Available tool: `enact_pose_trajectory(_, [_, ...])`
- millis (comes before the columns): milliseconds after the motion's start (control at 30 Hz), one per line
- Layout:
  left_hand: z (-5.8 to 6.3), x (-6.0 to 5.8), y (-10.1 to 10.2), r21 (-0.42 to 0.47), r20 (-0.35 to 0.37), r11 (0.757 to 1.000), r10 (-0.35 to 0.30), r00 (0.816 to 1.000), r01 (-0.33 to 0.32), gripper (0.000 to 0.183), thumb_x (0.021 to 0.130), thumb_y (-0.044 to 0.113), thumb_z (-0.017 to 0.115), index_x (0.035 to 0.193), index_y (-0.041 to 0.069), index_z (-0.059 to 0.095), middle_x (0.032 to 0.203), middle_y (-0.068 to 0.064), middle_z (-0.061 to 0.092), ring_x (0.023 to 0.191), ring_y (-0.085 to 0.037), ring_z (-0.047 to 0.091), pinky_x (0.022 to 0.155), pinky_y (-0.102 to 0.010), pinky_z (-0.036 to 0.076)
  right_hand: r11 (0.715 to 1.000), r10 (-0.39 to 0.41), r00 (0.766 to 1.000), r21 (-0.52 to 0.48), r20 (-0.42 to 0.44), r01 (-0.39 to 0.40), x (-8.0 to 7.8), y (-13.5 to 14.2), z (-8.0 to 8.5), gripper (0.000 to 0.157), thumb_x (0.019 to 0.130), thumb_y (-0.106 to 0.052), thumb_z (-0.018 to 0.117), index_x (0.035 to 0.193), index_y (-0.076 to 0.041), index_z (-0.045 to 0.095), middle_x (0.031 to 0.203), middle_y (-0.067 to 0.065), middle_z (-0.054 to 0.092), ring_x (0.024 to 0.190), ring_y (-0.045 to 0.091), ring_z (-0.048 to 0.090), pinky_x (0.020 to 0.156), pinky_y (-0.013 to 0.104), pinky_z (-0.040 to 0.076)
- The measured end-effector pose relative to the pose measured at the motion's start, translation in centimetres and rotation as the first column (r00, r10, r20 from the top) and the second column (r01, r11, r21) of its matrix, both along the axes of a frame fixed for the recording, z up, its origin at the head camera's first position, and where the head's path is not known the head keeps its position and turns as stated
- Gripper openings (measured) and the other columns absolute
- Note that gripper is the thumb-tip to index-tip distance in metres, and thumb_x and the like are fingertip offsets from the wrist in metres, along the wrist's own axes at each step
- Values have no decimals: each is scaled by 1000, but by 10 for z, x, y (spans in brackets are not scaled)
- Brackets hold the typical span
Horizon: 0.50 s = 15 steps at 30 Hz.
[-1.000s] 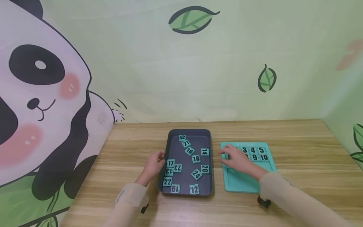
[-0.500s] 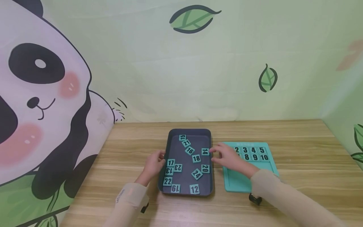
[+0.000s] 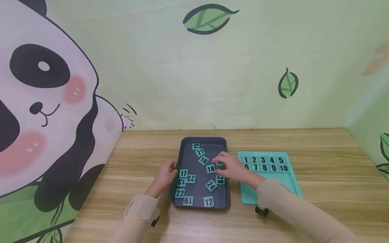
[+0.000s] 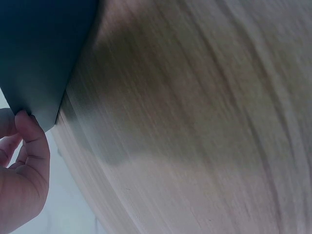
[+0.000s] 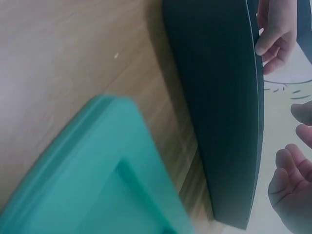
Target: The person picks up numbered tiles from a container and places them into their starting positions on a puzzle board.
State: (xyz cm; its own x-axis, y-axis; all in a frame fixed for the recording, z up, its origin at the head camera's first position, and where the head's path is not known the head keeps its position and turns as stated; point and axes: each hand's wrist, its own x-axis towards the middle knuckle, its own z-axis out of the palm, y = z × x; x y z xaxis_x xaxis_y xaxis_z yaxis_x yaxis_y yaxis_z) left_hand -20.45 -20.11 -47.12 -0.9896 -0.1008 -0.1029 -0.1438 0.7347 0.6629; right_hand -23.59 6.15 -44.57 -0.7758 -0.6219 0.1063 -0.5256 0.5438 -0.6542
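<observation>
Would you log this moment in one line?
left hand: grips dark rectangular tray; right hand: over tray's square turquoise numbered tiles, fingers apart

Straight ahead at twelve o'clock I face a pale green, faintly creased wall [image 3: 170, 81], printed with a large dark-outlined green leaf [image 3: 209, 21] high up and a smaller upright green leaf [image 3: 288, 84] toward two. A huge black-and-white cartoon panda [image 3: 63, 111] with pink cheeks fills eight to eleven. Below, the light-brown wood-grain counter [image 3: 146, 148] runs back to the wall, a soft whitish glare [image 3: 209, 224] on its surface at six.
</observation>
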Motion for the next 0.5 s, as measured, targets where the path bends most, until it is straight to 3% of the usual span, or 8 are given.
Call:
enact_pose_trajectory(233, [-1, -1, -1, 1, -10, 1000, -8, 1000, 8, 32, 84, 3, 52, 116, 5, 53, 98, -12, 58, 88, -23, 57, 71, -32, 51, 999, 44, 998, -17, 40, -44, 2, -15, -4, 32, 79, -14, 62, 110, -5, 59, 106, 11, 51, 68, 11, 47, 55, 19, 43])
enact_pose_trajectory(500, [-1, 1, -2, 8, -30, 1000, -25, 999, 25, 31, 83, 3, 53, 115, 4, 53, 96, -13, 58, 86, -23, 57, 70, -32, 51, 985, 142, 988, 92, 61, -147, 12, -23, -8, 44, 77, -22, 66, 117, -9, 54, 112, 7, 49, 71, 13, 49, 62, 22, 44])
